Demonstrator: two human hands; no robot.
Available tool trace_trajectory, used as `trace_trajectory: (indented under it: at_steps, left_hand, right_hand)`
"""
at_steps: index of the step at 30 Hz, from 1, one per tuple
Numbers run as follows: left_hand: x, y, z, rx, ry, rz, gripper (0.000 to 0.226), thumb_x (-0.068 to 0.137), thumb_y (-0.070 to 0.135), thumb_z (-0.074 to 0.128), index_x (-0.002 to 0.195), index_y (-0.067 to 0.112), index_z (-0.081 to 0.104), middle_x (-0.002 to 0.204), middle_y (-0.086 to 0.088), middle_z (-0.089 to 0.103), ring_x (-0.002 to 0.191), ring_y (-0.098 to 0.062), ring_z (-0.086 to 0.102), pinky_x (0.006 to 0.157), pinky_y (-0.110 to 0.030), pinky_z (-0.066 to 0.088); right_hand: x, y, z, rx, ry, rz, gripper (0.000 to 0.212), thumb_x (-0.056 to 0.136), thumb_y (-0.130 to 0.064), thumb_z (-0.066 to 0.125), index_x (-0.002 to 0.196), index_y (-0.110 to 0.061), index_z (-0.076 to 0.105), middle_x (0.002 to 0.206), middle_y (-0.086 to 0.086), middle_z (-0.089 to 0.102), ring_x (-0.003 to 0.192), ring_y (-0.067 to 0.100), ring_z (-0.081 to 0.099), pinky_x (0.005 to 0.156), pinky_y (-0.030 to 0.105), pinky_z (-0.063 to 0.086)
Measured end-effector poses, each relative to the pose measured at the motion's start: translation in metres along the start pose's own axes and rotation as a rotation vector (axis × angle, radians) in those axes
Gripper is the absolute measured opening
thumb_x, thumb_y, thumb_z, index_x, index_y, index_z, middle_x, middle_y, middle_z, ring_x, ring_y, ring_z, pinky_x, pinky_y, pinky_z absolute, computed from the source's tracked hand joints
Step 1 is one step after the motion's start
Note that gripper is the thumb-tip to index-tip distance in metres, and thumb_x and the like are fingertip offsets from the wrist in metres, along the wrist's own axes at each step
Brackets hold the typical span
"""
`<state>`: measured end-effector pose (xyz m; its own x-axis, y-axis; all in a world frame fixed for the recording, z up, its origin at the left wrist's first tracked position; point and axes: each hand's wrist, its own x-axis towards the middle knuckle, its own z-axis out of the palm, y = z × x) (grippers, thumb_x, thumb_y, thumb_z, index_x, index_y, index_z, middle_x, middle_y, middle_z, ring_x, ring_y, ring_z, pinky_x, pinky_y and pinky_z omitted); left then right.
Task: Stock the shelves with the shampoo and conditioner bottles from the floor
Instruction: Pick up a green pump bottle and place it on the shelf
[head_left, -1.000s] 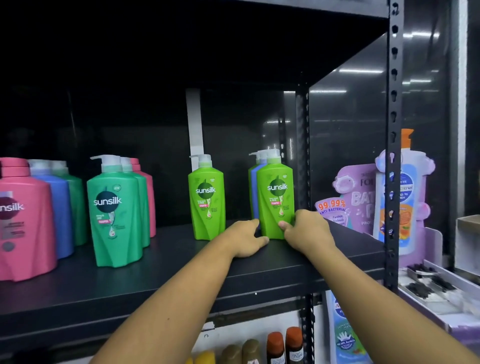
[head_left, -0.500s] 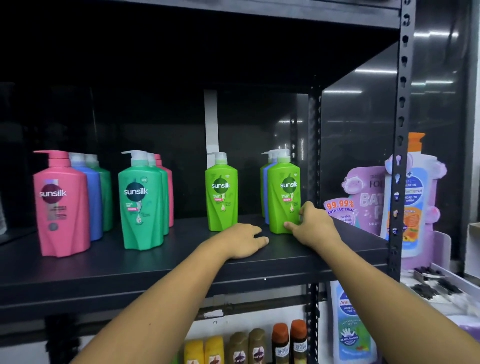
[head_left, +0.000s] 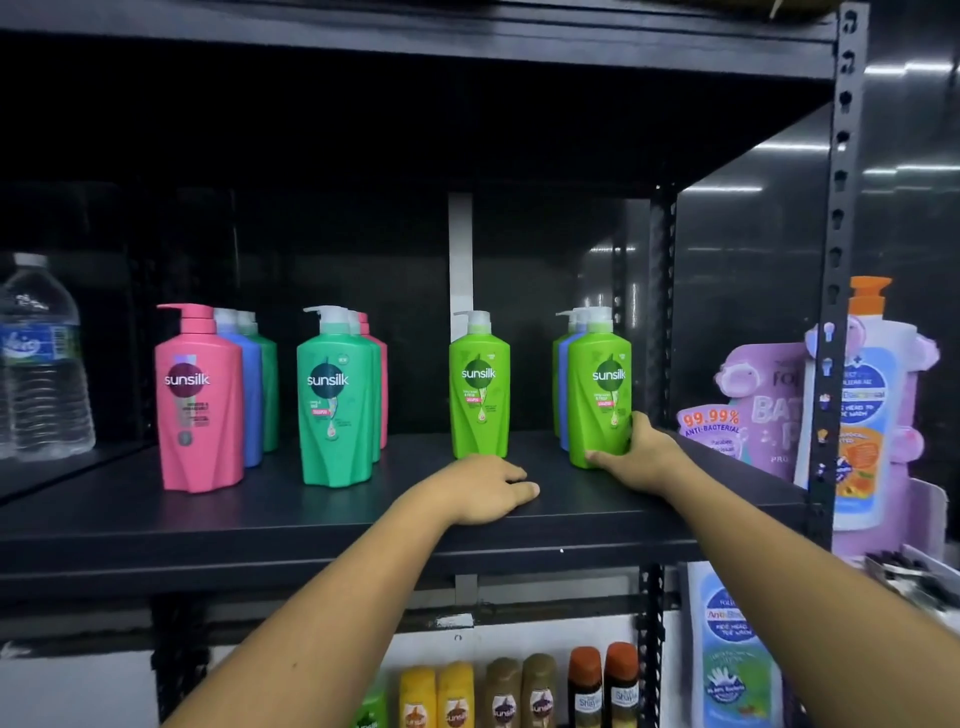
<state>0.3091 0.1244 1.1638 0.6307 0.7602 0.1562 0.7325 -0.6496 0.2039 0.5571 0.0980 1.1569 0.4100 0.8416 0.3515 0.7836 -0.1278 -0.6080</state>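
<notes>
Pump bottles stand in short rows on the black shelf. At the right, my right hand grips the base of a bright green bottle; a blue bottle and another green one stand behind it. My left hand rests on the shelf board with loosely bent fingers, just in front of a lone bright green bottle. Further left stand a teal bottle and a pink bottle, each with more bottles behind.
A clear water bottle stands at the far left. The perforated steel upright bounds the shelf on the right, with a purple soap display beyond it. Small bottles fill the shelf below.
The view has pulled back and shifted left, bringing the water bottle into sight. My right hand's fingers have wrapped further round the green bottle's base. My left hand stays on the shelf.
</notes>
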Motion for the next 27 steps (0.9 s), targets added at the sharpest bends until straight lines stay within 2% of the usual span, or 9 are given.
trace_trajectory:
  at_steps: [9,12,15,19,21,22,23,24,27]
  left_hand:
    - [0.001,0.003,0.002,0.011,0.018,-0.015,0.052,0.105,0.051,0.042,0.146,0.022,0.056,0.156,0.001,0.049,0.144,-0.024,0.042,0.117,-0.033,0.034]
    - [0.001,-0.001,0.004,0.001,0.065,-0.028,0.046,0.102,0.053,0.045,0.129,0.024,0.069,0.137,-0.001,0.065,0.128,-0.026,0.055,0.108,-0.039,0.045]
    - [-0.002,-0.004,0.007,0.027,0.160,-0.008,0.039,0.099,0.054,0.044,0.107,0.029,0.073,0.105,0.002,0.071,0.101,-0.024,0.062,0.091,-0.042,0.054]
    - [-0.026,0.002,0.009,0.160,0.277,0.057,0.037,0.103,0.054,0.038,0.110,0.033,0.069,0.104,0.003,0.071,0.099,-0.025,0.062,0.085,-0.043,0.054]
    - [-0.043,0.002,0.014,0.223,0.308,0.083,0.040,0.103,0.056,0.033,0.103,0.031,0.066,0.102,0.005,0.071,0.098,-0.026,0.063,0.081,-0.042,0.053]
    - [-0.053,0.001,0.017,0.244,0.330,0.091,0.043,0.102,0.056,0.030,0.101,0.030,0.064,0.103,0.005,0.071,0.099,-0.027,0.064,0.080,-0.042,0.053]
    - [-0.062,-0.001,0.021,0.252,0.345,0.096,0.045,0.101,0.057,0.028,0.105,0.030,0.063,0.107,0.005,0.072,0.103,-0.027,0.064,0.081,-0.043,0.054]
    - [-0.072,-0.003,0.024,0.254,0.352,0.106,0.047,0.099,0.057,0.028,0.112,0.030,0.064,0.115,0.006,0.071,0.108,-0.026,0.064,0.084,-0.044,0.055]
    - [-0.106,-0.013,0.041,0.219,0.446,0.212,0.048,0.101,0.051,0.039,0.133,0.023,0.063,0.135,0.004,0.066,0.126,-0.021,0.060,0.108,-0.043,0.049]
  right_hand:
    - [0.003,0.002,0.002,-0.048,0.028,0.030,0.085,0.076,-0.062,0.077,0.135,-0.013,0.041,0.135,0.011,0.060,0.125,0.033,0.056,0.097,0.042,0.048]
    - [-0.005,-0.003,0.002,-0.251,0.074,0.028,0.079,0.079,-0.069,0.068,0.128,-0.012,0.045,0.126,0.011,0.063,0.116,0.035,0.060,0.089,0.044,0.051]
    - [-0.018,-0.010,0.002,-0.381,0.103,-0.018,0.066,0.088,-0.063,0.062,0.122,-0.008,0.051,0.120,0.013,0.064,0.109,0.036,0.062,0.086,0.043,0.052]
    - [-0.045,-0.019,0.003,-0.328,-0.050,-0.125,0.055,0.092,-0.058,0.058,0.118,-0.010,0.061,0.119,0.014,0.065,0.110,0.034,0.061,0.087,0.038,0.051]
    - [-0.069,-0.028,0.004,-0.298,-0.175,-0.268,0.043,0.099,-0.053,0.049,0.109,-0.015,0.065,0.112,0.009,0.068,0.108,0.031,0.061,0.085,0.035,0.047]
    - [-0.083,-0.032,0.006,-0.310,-0.229,-0.352,0.042,0.103,-0.049,0.044,0.115,-0.015,0.066,0.120,0.007,0.068,0.115,0.030,0.059,0.090,0.034,0.045]
    - [-0.096,-0.035,0.009,-0.334,-0.260,-0.429,0.045,0.105,-0.046,0.040,0.130,-0.015,0.062,0.136,0.006,0.063,0.128,0.027,0.054,0.101,0.034,0.042]
    - [-0.107,-0.037,0.011,-0.365,-0.266,-0.495,0.051,0.106,-0.046,0.038,0.145,-0.015,0.052,0.150,0.005,0.052,0.141,0.023,0.044,0.113,0.034,0.035]
    - [-0.140,-0.037,0.019,-0.411,-0.202,-0.635,0.062,0.105,-0.049,0.036,0.158,-0.018,0.030,0.164,0.000,0.030,0.153,0.015,0.021,0.125,0.039,0.016]
